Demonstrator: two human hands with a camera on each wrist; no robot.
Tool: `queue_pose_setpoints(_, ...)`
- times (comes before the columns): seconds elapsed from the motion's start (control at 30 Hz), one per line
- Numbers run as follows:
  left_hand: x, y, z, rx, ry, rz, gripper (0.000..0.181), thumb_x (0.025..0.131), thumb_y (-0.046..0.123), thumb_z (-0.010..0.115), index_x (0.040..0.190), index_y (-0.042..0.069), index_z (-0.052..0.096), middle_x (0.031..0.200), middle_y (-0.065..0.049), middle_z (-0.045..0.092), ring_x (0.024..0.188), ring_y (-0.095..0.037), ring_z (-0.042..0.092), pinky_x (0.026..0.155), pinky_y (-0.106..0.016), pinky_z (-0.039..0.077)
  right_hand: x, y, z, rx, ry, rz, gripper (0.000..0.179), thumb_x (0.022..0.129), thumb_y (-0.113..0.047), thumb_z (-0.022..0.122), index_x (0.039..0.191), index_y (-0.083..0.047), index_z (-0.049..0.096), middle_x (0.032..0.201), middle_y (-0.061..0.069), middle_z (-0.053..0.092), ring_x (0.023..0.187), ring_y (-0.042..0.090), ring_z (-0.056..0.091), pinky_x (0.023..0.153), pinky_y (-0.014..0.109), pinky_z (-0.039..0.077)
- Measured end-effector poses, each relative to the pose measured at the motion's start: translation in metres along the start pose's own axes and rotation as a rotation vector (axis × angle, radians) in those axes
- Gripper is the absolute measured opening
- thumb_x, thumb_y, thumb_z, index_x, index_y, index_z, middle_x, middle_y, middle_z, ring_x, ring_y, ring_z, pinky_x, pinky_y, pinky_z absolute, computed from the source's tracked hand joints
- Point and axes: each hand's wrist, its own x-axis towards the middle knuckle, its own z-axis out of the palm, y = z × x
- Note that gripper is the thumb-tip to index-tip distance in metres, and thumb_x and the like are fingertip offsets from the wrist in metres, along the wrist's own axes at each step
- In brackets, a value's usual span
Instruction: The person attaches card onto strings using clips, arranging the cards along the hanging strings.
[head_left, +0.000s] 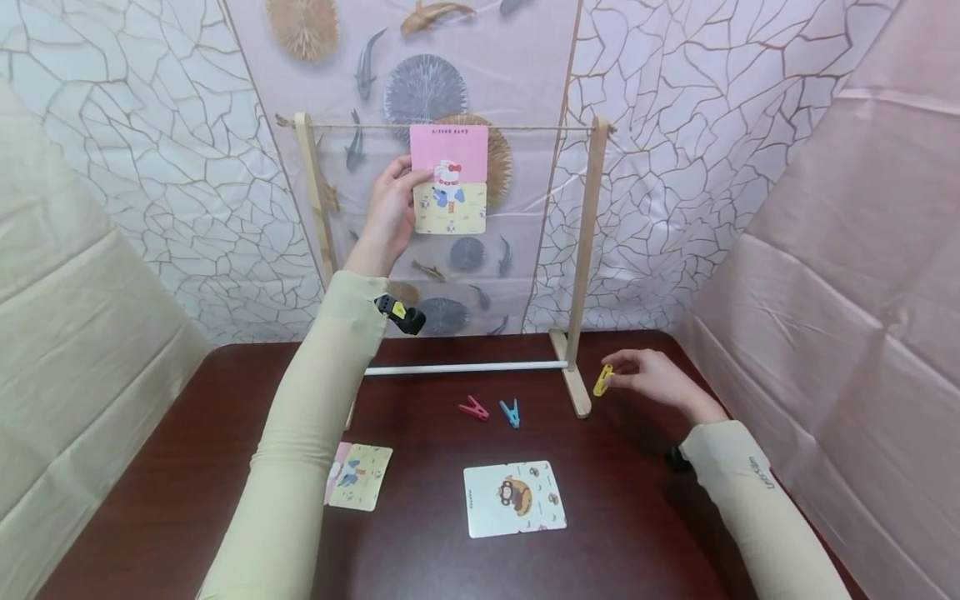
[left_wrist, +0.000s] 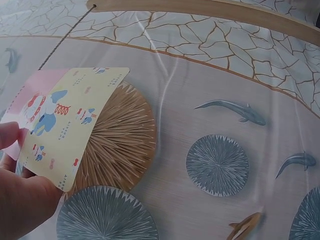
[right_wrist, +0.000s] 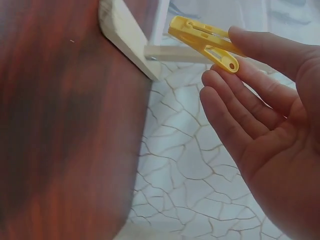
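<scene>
My left hand [head_left: 390, 204] pinches a pink and yellow card [head_left: 450, 212] by its left edge, with the thumb on the printed side. The card is held up, its top edge level with the rope [head_left: 345, 127] strung between two wooden posts. In the left wrist view the card [left_wrist: 75, 125] looks slightly bent. Low at the right, my right hand [head_left: 652, 379] pinches a yellow clothespin [head_left: 603, 380] between thumb and fingers. The right wrist view shows the clothespin [right_wrist: 202, 40] with its handle ends in the fingers and its tip pointing away.
On the dark table [head_left: 420, 567] lie a red clothespin [head_left: 474, 407], a blue clothespin [head_left: 511, 413] and a white monkey card [head_left: 516, 500]. A second pink and yellow card [head_left: 363, 475] is partly behind the left sleeve. The right post [head_left: 587, 242] stands on a wooden foot [head_left: 573, 383]; a white bar [head_left: 465, 367] runs low across.
</scene>
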Motion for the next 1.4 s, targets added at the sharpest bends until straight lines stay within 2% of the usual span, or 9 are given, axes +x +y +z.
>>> queue_pose_setpoints(0.2,0.002,0.000,0.003,-0.008,-0.008,0.005,0.010,0.096,0.001,0.062,0.098,0.010,0.064,0.099,-0.009,0.065,0.089,-0.020,0.061,0.076,-0.030,0.050,0.007,-0.009,-0.017,-0.028,0.027,-0.004,0.035,0.092,-0.021,0.074,0.121,-0.002,0.070,0.101,0.007,0.074,0.097,0.023,0.068,0.083,0.039,0.052)
queue_pose_setpoints(0.53,0.001,-0.001,0.002,0.011,0.011,-0.014,0.011,0.097,0.002,0.061,0.102,0.011,0.063,0.105,-0.008,0.065,0.093,-0.020,0.061,0.079,-0.030,0.050,0.012,-0.023,-0.046,-0.079,0.007,-0.008,0.037,0.094,-0.020,0.072,0.125,0.001,0.067,0.106,0.011,0.074,0.101,0.029,0.068,0.088,0.046,0.051)
queue_pose_setpoints(0.73,0.002,-0.001,0.001,0.008,0.008,0.001,0.011,0.097,0.001,0.061,0.100,0.011,0.064,0.102,-0.008,0.065,0.092,-0.020,0.062,0.078,-0.029,0.050,0.017,-0.044,-0.075,-0.114,0.024,-0.042,0.039,0.096,-0.020,0.070,0.125,0.004,0.065,0.108,0.015,0.072,0.102,0.031,0.067,0.091,0.049,0.050)
queue_pose_setpoints(0.97,0.002,-0.001,0.001,0.003,0.011,-0.003,0.010,0.097,0.001,0.061,0.100,0.011,0.064,0.103,-0.008,0.065,0.092,-0.020,0.061,0.078,-0.030,0.050,0.024,-0.071,-0.112,-0.134,0.064,-0.046,0.040,0.096,-0.022,0.071,0.128,0.001,0.065,0.108,0.014,0.072,0.103,0.031,0.066,0.093,0.049,0.048)
queue_pose_setpoints(1.27,0.001,-0.001,0.002,0.004,0.010,0.013,0.010,0.096,0.001,0.061,0.099,0.010,0.063,0.102,-0.007,0.065,0.093,-0.019,0.061,0.078,-0.028,0.050,0.029,-0.105,-0.160,-0.181,0.122,-0.051,0.044,0.097,-0.028,0.070,0.131,-0.002,0.063,0.113,0.017,0.070,0.106,0.033,0.065,0.089,0.042,0.047)
queue_pose_setpoints(1.4,0.001,-0.001,0.003,0.015,0.012,0.021,0.010,0.096,0.001,0.061,0.099,0.010,0.063,0.104,-0.008,0.065,0.094,-0.020,0.061,0.080,-0.030,0.050,0.030,-0.120,-0.178,-0.228,0.147,-0.058,0.044,0.097,-0.030,0.069,0.131,-0.003,0.064,0.111,0.015,0.071,0.101,0.027,0.065,0.083,0.034,0.045)
